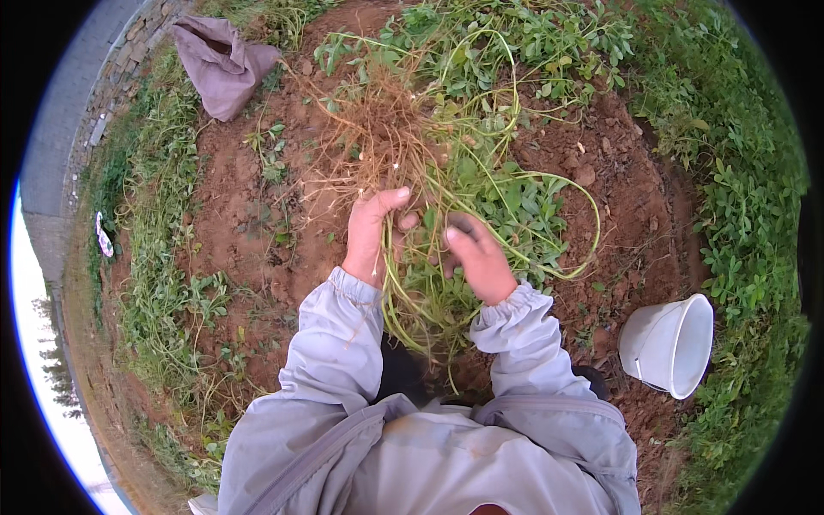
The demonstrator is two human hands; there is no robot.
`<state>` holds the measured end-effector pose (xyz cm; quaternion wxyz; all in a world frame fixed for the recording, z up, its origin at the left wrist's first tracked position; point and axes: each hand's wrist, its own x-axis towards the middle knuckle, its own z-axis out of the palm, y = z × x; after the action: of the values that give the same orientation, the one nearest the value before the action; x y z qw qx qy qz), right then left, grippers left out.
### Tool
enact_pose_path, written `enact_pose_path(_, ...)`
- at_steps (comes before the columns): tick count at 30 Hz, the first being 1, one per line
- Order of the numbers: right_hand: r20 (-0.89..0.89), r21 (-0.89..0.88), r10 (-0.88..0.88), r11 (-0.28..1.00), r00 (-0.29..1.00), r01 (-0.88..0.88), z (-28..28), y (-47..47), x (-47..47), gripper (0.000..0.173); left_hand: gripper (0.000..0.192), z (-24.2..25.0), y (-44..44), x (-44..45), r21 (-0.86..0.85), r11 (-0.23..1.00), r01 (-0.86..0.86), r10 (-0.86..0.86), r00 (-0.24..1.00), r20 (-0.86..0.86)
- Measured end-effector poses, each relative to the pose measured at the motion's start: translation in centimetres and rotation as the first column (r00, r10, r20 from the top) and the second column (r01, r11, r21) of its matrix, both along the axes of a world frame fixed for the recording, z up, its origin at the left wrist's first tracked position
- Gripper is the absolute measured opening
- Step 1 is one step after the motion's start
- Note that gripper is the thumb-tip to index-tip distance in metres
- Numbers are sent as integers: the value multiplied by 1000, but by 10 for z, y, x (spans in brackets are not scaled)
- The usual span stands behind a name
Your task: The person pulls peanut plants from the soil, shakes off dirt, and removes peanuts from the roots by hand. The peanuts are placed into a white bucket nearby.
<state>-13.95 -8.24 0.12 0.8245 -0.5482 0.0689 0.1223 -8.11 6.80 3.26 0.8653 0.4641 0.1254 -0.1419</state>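
My left hand (374, 226) is closed around the stems of a bunch of uprooted plants, which look like peanut plants. Their tangled brown roots (389, 122) point away from me, above the hand. Long green stems (400, 309) hang down between my forearms, and others loop out to the right. Beside the stems, my right hand (479, 254) has curled fingers with the thumb near the index finger. Leaves and stems partly hide its fingertips, so whether it grips anything is unclear. Leafy plants (528, 199) lie on the soil behind and beyond my right hand.
A white bucket (653, 344) lies tilted on the reddish soil (618, 174) at the right. At the upper left stands a greyish-purple sack (222, 71) with its mouth open. Pulled vines (161, 270) line the left, dense green plants (747, 225) the right. A paved road (71, 109) runs beyond a stone edging.
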Motion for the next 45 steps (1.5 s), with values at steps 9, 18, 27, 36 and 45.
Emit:
enact_pose_path(9, 177, -169, 157, 977, 972, -127, -14, 20, -3, 29, 34, 2, 3, -19, 104, 989, 109, -110, 994, 5)
enact_pose_path(18, 289, -864, 538, 503, 792, -26, -14, -19, -48, 14, 30, -26, 32, 6, -97, 993, 68, -64, 997, 42)
enact_pose_path(27, 456, 12, 155, 983, 876, -181, 63, -97, -56, 22, 30, -13, 44, -6, 98, 990, 104, -107, 994, 17)
enact_pose_path(36, -58, 405, -97, 907, 994, 112, -57, -37, 62, 40, 40, 5, 15, -31, 177, 973, 145, -152, 988, 28)
enact_pose_path(45, -177, 499, 170, 865, 969, -60, -45, -46, 75, 35, 36, 6, 12, -30, 201, 955, 219, -223, 975, -3)
